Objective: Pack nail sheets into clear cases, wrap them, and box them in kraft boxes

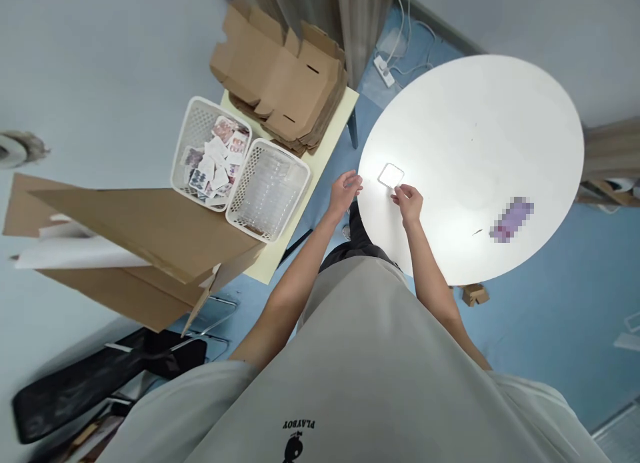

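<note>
A small, square, see-through piece with a thin grey edge [391, 175], perhaps a clear plastic case, is at the near left of the round white table [475, 136]. My right hand [410, 204] is closed in a pinch at its near corner, thumb and fingertips together. Over the table's left edge, my left hand [345, 193] has its fingers loosely bent and apart, with nothing in them. A short gap separates it from the square piece.
Left of me, a pale yellow table [263, 266] bears a white basket of printed cards [187, 126], a white basket of clear plastic pieces [295, 213] and stacked cardboard boxes [280, 76]. A pixelated purple object [513, 219] lies rightward. An open carton [125, 229] stands nearer left.
</note>
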A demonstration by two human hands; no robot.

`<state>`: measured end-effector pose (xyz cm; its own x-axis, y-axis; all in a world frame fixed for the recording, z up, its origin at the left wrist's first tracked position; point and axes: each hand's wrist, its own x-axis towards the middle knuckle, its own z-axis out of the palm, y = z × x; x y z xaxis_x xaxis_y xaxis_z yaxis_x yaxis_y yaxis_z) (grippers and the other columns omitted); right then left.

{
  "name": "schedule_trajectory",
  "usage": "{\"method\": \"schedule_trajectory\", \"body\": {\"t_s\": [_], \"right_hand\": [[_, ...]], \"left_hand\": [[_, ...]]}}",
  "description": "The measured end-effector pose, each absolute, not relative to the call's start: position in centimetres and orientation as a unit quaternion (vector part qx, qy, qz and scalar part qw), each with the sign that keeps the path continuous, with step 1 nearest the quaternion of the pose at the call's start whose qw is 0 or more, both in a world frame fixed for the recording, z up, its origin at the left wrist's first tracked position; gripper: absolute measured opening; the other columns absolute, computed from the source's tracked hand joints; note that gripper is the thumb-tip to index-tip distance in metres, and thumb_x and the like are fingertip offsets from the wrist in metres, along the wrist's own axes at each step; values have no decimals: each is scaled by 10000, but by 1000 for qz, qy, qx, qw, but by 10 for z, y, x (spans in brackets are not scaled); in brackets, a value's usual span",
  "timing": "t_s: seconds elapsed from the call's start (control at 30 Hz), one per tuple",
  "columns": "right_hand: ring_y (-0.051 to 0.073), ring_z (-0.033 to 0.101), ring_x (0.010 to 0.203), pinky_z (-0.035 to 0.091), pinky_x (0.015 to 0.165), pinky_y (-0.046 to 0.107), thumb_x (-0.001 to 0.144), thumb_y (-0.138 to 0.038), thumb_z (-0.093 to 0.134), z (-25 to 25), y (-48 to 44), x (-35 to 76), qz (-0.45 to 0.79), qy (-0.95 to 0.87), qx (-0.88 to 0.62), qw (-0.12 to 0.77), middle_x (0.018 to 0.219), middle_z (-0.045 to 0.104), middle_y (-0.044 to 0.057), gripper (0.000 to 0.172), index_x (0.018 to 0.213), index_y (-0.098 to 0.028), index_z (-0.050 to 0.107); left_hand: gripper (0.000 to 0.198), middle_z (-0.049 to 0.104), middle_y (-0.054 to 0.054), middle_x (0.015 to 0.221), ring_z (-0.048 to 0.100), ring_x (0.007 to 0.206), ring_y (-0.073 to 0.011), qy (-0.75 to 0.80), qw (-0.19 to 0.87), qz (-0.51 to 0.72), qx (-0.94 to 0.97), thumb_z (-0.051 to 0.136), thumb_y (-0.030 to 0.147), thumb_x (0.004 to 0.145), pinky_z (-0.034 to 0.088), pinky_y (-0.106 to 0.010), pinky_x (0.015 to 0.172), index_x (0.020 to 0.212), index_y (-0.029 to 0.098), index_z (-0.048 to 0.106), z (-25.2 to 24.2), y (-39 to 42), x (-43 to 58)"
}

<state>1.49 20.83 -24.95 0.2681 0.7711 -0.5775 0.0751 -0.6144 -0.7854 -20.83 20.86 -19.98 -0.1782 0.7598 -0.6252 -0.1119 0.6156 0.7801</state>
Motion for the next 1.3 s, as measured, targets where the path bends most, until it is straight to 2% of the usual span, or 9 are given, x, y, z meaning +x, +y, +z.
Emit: {"method": "schedule_trajectory", "body": {"t_s": [0.17,0.3,0.57,0.73,0.93,1.13,1.3], "right_hand": [[202,828,872,712,919,388,842,-541,864,-205,210,5,536,-342,-695,336,1198,776,103,478,1132,-196,704],[196,828,884,699,899,368,828,-579,885,-167,216,-23,546,-397,-652,345,1241,763,105,528,1148,-193,721],[234,824,960,673,921,416,834,-667,855,-90,220,-119,586,-553,-498,321,1264,777,119,613,1209,-198,732],[241,829,972,672,928,418,841,-708,843,-43,201,-179,611,-626,-394,282,1248,802,123,613,1194,-214,758],[245,829,1002,664,943,419,900,-690,809,9,165,-240,625,-695,-277,223,1222,829,120,542,1195,-236,777],[269,786,1179,641,1043,431,997,-604,727,46,131,-322,575,-797,-93,161,1286,824,108,414,1197,-249,805],[273,758,1236,599,1127,432,1051,-355,628,34,107,-404,432,-899,-54,51,1398,774,130,359,1351,-207,758]], "left_hand": [[496,741,-166,1453,800,1072,-227,655,563,442,240,742,510,1012,630,-370,967,1409,221,667,-170,173,-237],[522,755,-178,1418,789,1090,-253,640,517,507,257,760,509,981,629,-409,967,1392,201,664,-144,142,-259],[483,762,-156,1409,751,1246,-269,625,364,620,305,731,474,1016,610,-417,1037,1427,229,665,-60,69,-313],[476,754,-133,1435,747,1267,-263,633,234,675,298,718,481,1037,634,-407,1032,1455,262,659,-18,17,-365],[454,722,-129,1488,720,1334,-275,688,88,689,209,745,478,1010,590,-453,1164,1400,252,691,-18,-29,-434],[449,712,-151,1487,692,1392,-334,699,64,700,130,780,381,938,586,-522,1181,1354,228,712,-36,-46,-452],[417,707,-168,1466,691,1393,-338,681,43,726,85,730,322,951,577,-540,1194,1352,217,697,-47,-41,-431]]}}
